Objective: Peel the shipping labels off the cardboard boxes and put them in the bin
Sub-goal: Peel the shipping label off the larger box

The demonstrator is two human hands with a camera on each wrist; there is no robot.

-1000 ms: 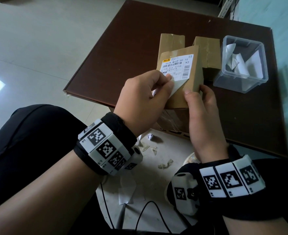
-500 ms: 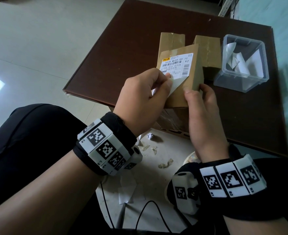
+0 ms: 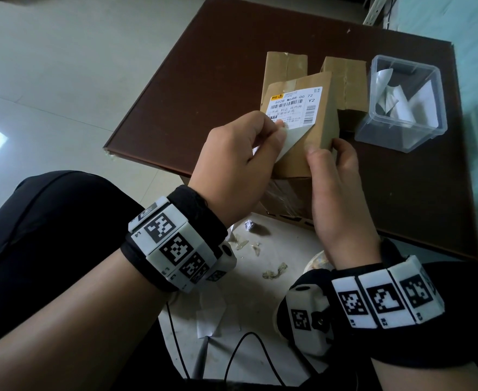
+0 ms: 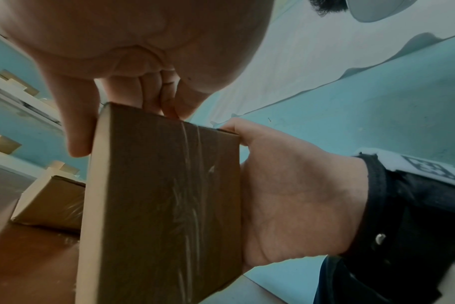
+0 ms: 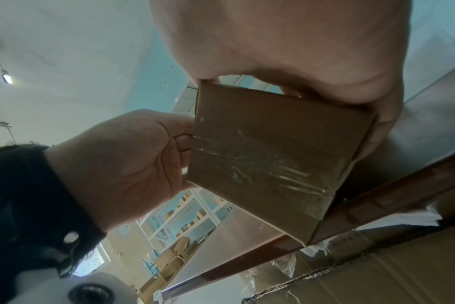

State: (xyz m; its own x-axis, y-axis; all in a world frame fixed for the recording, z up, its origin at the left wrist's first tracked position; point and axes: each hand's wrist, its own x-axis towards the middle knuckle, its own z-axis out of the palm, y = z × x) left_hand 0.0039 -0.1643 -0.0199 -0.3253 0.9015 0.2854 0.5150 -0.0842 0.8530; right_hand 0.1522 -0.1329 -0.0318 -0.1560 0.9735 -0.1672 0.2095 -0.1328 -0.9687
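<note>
Pinched by the left hand (image 3: 240,153), the shipping label's (image 3: 294,110) lifted corner is being peeled at frame centre while the cardboard box (image 3: 314,142) is being gripped by the right hand (image 3: 336,176); tearing is being risked by a pull that is too sharp.

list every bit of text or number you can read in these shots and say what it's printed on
"502B M68B-00 72" on the shipping label, above its barcode.
"Y2" at the label's right side.
Chinese lines and fine print lower on the label: too small and blurred to read.
Small yellow logo at the label's top left: unreadable.
Marker tiles on the wristbands: tiny codes under the square patterns, too small to read.
No text shows on the box or the bin.
</note>
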